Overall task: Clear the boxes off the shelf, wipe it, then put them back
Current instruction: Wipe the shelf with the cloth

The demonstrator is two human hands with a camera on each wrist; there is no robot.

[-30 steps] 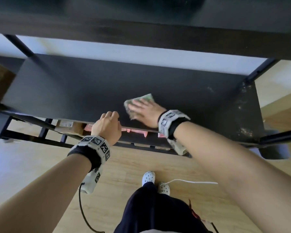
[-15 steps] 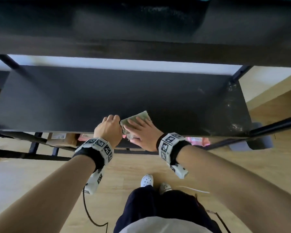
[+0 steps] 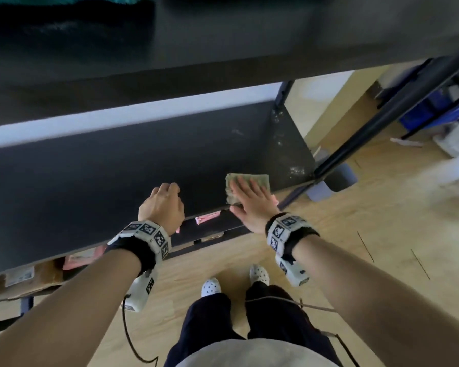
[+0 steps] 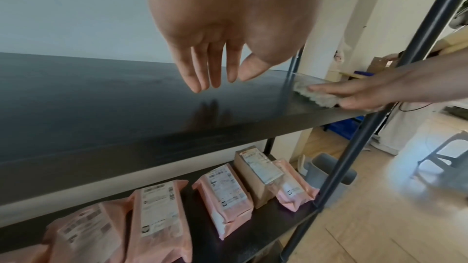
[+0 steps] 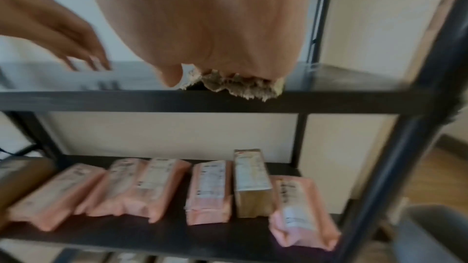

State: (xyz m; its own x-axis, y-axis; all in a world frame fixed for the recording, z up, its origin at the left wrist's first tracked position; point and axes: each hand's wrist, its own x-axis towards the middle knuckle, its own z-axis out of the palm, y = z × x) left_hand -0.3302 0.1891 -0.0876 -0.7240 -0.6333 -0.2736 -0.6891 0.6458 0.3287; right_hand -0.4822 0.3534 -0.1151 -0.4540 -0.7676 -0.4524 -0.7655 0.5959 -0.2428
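The black shelf board lies bare in front of me. My right hand presses flat on a greenish cloth near the board's front right corner; the cloth also shows in the left wrist view, and its frayed edge overhangs the shelf's front. My left hand hovers over the board's front edge, fingers hanging loosely straight and holding nothing. Several pink parcels and a brown box lie on the shelf below.
A black upright post stands at the shelf's right front corner. A grey bin sits on the wooden floor beside it, with blue crates further right. Another dark shelf hangs overhead. A cardboard box sits lower left.
My right hand has slid the cloth to the right along the front edge, towards the right corner. The left hand has lifted off the edge and its fingers have loosened.
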